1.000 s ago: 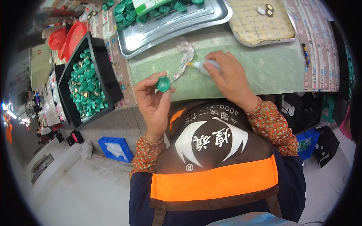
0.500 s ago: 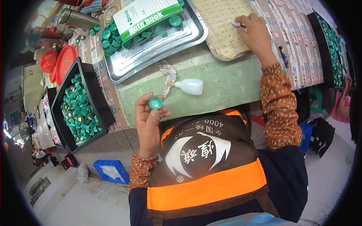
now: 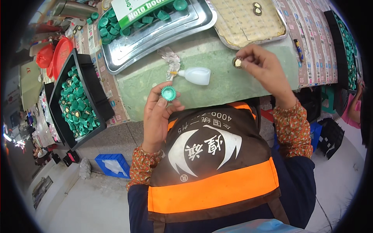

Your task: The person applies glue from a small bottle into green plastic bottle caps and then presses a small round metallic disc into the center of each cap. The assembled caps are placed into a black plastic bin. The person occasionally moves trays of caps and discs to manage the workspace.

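Note:
Between the thumb and fingers of my left hand (image 3: 154,120) is a small green fluted cup (image 3: 168,93), its hollow side facing up. My right hand (image 3: 268,73) pinches a small round dark-brown piece with a cream-coloured patch (image 3: 237,62), held above the green mat (image 3: 229,87), to the right of the cup and apart from it. A white squeeze bottle (image 3: 197,75) lies on the mat between my hands, its yellowish tip beside crumpled white plastic (image 3: 170,58). Two similar brown pieces (image 3: 257,8) rest on the paper-lined tray (image 3: 248,29) beyond my right hand.
A metal tray (image 3: 155,46) holds several green cups and a notebook (image 3: 134,15). Black bins of green cups stand at left (image 3: 101,114) and right (image 3: 337,50); the left bin's cups partly hold brown pieces. A marker-like stick (image 3: 298,49) lies at right.
My right hand has come back from the lined tray toward me, bringing a brown piece. My left hand keeps the green cup. The view has shifted slightly.

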`<state>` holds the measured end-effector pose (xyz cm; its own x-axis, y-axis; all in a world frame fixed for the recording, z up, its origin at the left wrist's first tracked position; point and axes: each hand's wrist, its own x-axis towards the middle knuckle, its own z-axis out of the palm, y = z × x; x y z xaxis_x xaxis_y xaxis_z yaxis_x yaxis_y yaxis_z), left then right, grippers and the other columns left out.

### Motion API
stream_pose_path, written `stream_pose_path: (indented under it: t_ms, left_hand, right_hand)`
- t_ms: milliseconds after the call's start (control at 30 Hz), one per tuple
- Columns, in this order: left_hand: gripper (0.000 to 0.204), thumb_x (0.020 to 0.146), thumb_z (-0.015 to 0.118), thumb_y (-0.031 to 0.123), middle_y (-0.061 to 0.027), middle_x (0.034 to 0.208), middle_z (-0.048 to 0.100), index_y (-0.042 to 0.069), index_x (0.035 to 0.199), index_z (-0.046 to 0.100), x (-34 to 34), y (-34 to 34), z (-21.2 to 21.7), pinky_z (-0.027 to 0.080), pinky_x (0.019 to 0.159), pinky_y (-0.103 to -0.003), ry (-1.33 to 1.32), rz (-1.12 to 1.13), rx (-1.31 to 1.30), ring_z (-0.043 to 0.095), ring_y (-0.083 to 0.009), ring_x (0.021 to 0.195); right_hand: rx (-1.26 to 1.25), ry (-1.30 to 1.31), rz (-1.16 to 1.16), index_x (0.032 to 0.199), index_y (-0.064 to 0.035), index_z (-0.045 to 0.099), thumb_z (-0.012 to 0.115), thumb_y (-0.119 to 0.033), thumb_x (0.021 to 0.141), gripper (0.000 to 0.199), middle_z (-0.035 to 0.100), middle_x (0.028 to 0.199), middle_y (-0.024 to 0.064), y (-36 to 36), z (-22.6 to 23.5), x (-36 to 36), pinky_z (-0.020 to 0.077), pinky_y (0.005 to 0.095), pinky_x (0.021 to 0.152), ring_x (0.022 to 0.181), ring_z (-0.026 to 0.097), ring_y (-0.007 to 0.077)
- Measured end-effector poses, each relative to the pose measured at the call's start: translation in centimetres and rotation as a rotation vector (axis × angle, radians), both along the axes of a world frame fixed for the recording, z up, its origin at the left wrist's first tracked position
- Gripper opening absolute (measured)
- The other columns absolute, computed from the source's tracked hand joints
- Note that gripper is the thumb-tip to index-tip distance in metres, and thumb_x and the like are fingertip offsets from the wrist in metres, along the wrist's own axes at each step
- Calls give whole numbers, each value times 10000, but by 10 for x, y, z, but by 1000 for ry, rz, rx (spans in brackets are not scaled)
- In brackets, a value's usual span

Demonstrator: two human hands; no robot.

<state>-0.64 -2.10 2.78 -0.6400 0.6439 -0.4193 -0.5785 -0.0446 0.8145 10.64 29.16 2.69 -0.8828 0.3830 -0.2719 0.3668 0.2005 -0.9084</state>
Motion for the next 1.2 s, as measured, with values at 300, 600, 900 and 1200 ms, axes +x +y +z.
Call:
stream_pose_path:
  t_ms: [300, 600, 900, 1200]
  left_hand:
    - [423, 1048, 493, 214, -136, 1199, 633, 20, 1424, 476, 6, 6, 1, 573, 916, -358, -40, -54, -24, 653, -149, 992]
    - [517, 1036, 516, 288, -139, 1158, 611, -11, 1449, 433, 12, 2, 0, 578, 915, -368, -71, -31, -35, 625, -160, 975]
    - [563, 1026, 536, 267, -140, 1179, 616, -26, 1490, 411, 13, 2, 0, 576, 903, -350, -113, -47, -9, 623, -153, 985]
    - [581, 1012, 578, 268, -159, 1239, 615, -4, 1493, 400, 15, 3, -3, 582, 898, -347, -228, -32, 87, 627, -169, 985]
  right_hand:
    - [576, 39, 93, 1087, -50, 616, 659, -88, 878, 217, 624, 815, 136, -26, -4, 18, 487, 450, 707, 784, 618, 334]
    - [771, -5, 81, 1010, -53, 579, 728, -165, 858, 241, 589, 945, 125, -34, -9, 15, 503, 443, 715, 888, 603, 330]
    - [879, 103, 130, 1054, -43, 580, 733, -127, 841, 275, 558, 1003, 124, -47, -13, 12, 515, 434, 746, 949, 580, 326]
    - [752, 265, 162, 1114, -14, 560, 692, -38, 833, 311, 562, 1022, 152, -50, -15, 9, 498, 450, 778, 923, 577, 358]
